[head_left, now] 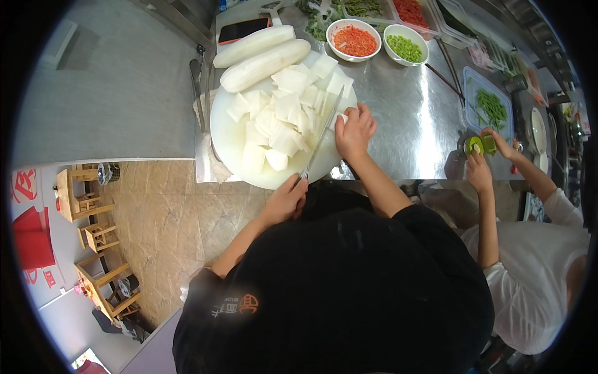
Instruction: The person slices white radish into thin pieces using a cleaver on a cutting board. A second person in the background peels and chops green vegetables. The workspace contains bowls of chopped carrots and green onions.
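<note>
Hands (288, 198), knife (322, 133), 2 long radishes (266, 66) (phone (244, 29) behind)

— Printed where?
— On the black shirt (355, 293), in small pale characters (230, 308), partly blurred, beside a round orange emblem (249, 304).
— And elsewhere?
— On the pale wall (46, 192), far left, in bold red characters (25, 186) too distorted to read.

The knife (322, 138), narrow-bladed, slants from the near edge of the round board (227, 134) toward its far right edge. A white piece (339, 119), partly covered, sits near the right edge. Flat white slices (288, 108) lie heaped mid-board.
</note>
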{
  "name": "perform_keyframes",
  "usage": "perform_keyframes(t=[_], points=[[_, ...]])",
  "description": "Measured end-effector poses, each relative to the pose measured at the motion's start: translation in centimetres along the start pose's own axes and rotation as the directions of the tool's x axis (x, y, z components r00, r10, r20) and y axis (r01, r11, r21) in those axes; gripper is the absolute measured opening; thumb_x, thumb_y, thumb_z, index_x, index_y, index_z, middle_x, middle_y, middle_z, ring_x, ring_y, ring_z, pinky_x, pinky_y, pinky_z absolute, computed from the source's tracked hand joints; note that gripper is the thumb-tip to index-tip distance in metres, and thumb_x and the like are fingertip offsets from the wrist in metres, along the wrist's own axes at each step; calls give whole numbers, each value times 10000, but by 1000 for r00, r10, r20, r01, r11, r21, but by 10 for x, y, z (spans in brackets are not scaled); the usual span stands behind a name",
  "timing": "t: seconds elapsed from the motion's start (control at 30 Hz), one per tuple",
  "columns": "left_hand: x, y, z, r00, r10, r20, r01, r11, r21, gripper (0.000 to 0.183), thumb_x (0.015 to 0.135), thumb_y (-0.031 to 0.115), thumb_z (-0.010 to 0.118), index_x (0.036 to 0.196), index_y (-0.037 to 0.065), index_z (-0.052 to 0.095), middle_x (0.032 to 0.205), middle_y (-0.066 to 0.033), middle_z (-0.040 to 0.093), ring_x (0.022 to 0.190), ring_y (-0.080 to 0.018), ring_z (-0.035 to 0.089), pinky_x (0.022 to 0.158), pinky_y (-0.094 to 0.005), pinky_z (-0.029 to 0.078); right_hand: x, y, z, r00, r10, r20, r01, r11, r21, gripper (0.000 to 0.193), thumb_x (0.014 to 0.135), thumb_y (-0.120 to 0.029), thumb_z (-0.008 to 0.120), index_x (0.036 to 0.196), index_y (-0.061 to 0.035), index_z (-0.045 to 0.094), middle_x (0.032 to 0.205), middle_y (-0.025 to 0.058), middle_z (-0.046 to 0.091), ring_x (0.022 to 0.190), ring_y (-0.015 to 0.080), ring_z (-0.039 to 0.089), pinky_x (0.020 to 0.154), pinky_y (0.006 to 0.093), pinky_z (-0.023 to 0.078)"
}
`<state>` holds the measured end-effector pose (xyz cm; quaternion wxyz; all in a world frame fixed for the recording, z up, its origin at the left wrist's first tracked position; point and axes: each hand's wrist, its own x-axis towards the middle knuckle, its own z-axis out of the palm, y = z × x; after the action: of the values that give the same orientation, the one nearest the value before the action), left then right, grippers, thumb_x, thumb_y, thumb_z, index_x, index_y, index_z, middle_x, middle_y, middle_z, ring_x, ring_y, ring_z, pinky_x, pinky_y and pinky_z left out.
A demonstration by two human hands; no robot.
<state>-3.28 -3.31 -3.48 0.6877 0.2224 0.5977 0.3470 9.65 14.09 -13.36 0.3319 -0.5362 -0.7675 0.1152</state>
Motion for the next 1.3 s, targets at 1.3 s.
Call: perform_keyframes(t=[1.3], points=[[-18,5,28,996,15,-92,-8,997,82,241,984,288,440,892,65,451,536,-14,420,429,-112,385,414,-264,331,-2,1,4,991,133,-32,-129,987,98,241,852,-204,528,995,-13,504,1189,206,451,1164,343,388,1002,495,220]])
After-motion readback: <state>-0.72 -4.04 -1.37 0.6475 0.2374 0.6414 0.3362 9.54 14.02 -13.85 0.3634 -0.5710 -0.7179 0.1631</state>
